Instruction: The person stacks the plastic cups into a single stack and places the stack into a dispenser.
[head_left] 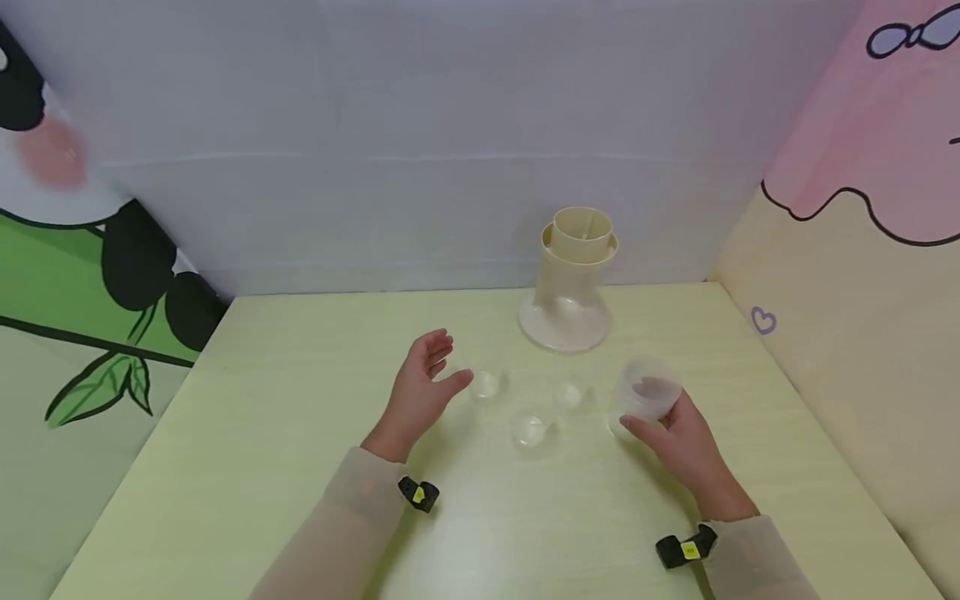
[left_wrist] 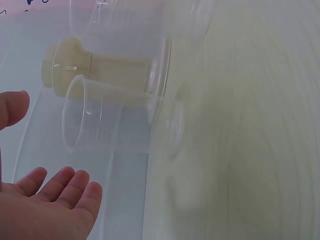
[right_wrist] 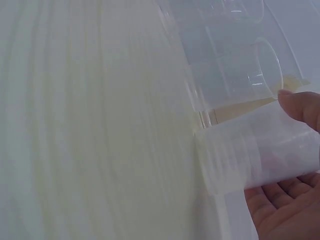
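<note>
My left hand (head_left: 450,363) hovers open, palm turned right, just left of a clear plastic cup (head_left: 486,384) standing on the pale green table (head_left: 262,433). In the left wrist view that hand (left_wrist: 45,150) is spread beside the same clear cup (left_wrist: 120,120) without touching it. My right hand (head_left: 658,423) grips a frosted plastic cup (head_left: 647,390), tilted, low over the table at the right. The right wrist view shows the thumb and fingers of this hand (right_wrist: 290,150) round the frosted cup (right_wrist: 255,155). Two more clear cups (head_left: 531,430) (head_left: 567,395) stand between the hands.
A beige flared cup holder (head_left: 568,283) stands at the back of the table, against the pale wall. A pink and cream panel (head_left: 847,317) closes the right side, and a green leaf-patterned panel (head_left: 75,317) closes the left.
</note>
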